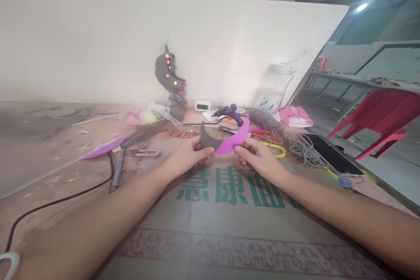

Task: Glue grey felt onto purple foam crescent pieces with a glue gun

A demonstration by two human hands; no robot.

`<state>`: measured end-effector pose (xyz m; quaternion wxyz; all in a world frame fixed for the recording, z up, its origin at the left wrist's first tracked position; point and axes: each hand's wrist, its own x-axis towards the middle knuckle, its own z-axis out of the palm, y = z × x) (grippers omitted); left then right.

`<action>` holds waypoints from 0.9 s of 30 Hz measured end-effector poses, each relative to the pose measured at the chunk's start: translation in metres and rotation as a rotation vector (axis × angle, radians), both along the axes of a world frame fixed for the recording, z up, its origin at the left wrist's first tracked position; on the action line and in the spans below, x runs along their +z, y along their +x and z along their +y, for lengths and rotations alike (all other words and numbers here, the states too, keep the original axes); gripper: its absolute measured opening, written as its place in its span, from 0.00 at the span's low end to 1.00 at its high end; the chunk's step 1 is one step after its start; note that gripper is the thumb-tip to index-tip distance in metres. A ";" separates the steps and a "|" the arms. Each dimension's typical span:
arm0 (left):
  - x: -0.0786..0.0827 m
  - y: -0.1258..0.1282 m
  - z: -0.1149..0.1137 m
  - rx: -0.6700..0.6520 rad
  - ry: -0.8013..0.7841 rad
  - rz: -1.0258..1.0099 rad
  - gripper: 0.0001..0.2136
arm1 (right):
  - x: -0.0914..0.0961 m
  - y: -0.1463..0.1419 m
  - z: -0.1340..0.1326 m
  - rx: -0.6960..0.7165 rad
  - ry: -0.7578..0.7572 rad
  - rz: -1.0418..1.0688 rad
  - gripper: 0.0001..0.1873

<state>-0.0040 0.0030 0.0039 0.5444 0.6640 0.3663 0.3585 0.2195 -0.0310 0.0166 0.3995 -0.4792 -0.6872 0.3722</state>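
Purple and grey meet in one thin crescent (pixel 227 145), held by both hands near the centre of the frame, with its two tips pointing up. Its left part is covered in grey, which looks like yarn; its right part is bare, smooth and bright purple.

I judge that it is very light and rather flexible, like a foam or thick paper sheet. The grey part should give good friction, while the purple part may slip a little. The narrow tips probably bend or crease easily, so the wide lower curve seems the safest place to hold.

The left hand (pixel 192 153) is pinching the grey side, with its thumb along the lower edge, close to where the colours meet. The right hand (pixel 255 154) is pinching the purple side, its thumb at the lower right edge. Other fingers are partly hidden, so I cannot tell how firmly they press. Both tips rise free above the fingers.

Below, toward the bottom of the frame, is printed cardboard (pixel 210 221); right of centre, behind the right hand, lies grey yarn (pixel 267 122).
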 end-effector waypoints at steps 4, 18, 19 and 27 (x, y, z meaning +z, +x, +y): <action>0.001 0.000 -0.001 -0.077 0.067 0.069 0.17 | -0.008 0.001 0.003 -0.007 -0.030 -0.087 0.18; 0.002 -0.001 -0.005 -0.058 0.081 0.170 0.14 | -0.007 0.001 0.002 -0.017 -0.021 -0.070 0.17; 0.003 0.000 -0.006 -0.064 0.082 0.172 0.14 | -0.007 0.002 0.002 -0.008 -0.025 -0.067 0.17; 0.008 0.003 -0.012 -0.057 0.167 0.210 0.14 | -0.008 0.001 0.005 0.165 -0.097 -0.036 0.16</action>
